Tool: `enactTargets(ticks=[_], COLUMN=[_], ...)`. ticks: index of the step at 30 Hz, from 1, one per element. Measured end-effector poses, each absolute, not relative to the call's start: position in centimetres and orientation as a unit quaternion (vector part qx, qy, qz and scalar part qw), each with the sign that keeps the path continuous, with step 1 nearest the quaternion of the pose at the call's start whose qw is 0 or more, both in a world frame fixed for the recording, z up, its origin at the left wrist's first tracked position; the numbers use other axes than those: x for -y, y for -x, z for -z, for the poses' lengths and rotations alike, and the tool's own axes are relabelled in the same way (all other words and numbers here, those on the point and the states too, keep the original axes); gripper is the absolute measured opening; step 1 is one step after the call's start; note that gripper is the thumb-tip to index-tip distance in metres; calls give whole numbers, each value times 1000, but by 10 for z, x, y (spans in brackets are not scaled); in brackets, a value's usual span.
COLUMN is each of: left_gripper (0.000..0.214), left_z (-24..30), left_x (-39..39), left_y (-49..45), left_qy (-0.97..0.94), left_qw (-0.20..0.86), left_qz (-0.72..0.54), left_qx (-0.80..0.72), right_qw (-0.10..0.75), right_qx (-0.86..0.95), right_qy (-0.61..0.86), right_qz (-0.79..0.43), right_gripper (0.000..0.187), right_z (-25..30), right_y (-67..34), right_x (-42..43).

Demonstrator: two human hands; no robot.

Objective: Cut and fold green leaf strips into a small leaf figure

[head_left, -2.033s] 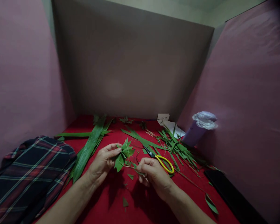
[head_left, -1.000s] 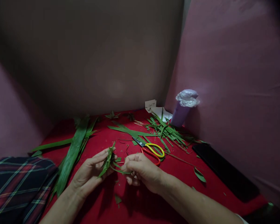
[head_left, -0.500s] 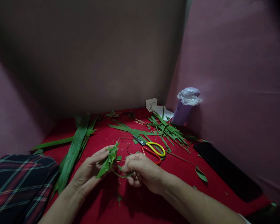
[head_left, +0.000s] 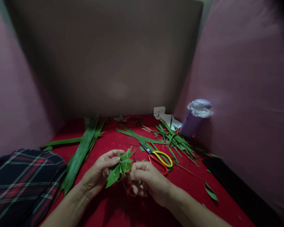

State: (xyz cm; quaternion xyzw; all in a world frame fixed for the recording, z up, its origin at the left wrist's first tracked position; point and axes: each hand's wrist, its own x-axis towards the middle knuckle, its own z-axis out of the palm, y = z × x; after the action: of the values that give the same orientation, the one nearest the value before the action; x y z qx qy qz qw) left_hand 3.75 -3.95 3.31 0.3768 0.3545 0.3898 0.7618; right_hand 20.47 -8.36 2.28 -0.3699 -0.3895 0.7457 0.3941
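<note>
My left hand (head_left: pixel 98 175) pinches a small bundle of pointed green leaf pieces (head_left: pixel 119 167) between thumb and fingers, just above the red table cloth (head_left: pixel 113 208). My right hand (head_left: pixel 148 181) is closed right beside it, fingers curled on the bundle's thin stem end. Yellow- and red-handled scissors (head_left: pixel 159 157) lie shut on the cloth just behind my right hand.
Long green leaves (head_left: pixel 81 151) lie at the left. A heap of cut leaf strips (head_left: pixel 175 140) sits at the back right by a purple cup (head_left: pixel 195 118) covered with plastic. A plaid cloth (head_left: pixel 21 183) lies at the near left, a black flat object (head_left: pixel 236 189) at the right. Card walls enclose the table.
The leaf bundle has turned in my hands from edge-on to facing up, and my hands have drawn closer together. The view has swung slightly.
</note>
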Motion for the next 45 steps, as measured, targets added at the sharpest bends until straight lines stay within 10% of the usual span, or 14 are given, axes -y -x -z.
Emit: enactTargets(ticks=[45], left_gripper=[32], left_z=[-19], left_x=[41], left_y=[-33], left_qy=[-384], left_qw=[731], left_qz=[-484], left_qx=[-289], right_qw=[401], right_qx=[370], right_qy=[411], right_qz=[-731], right_gripper=[24], right_z=[-8], right_y=[-193], right_x=[84])
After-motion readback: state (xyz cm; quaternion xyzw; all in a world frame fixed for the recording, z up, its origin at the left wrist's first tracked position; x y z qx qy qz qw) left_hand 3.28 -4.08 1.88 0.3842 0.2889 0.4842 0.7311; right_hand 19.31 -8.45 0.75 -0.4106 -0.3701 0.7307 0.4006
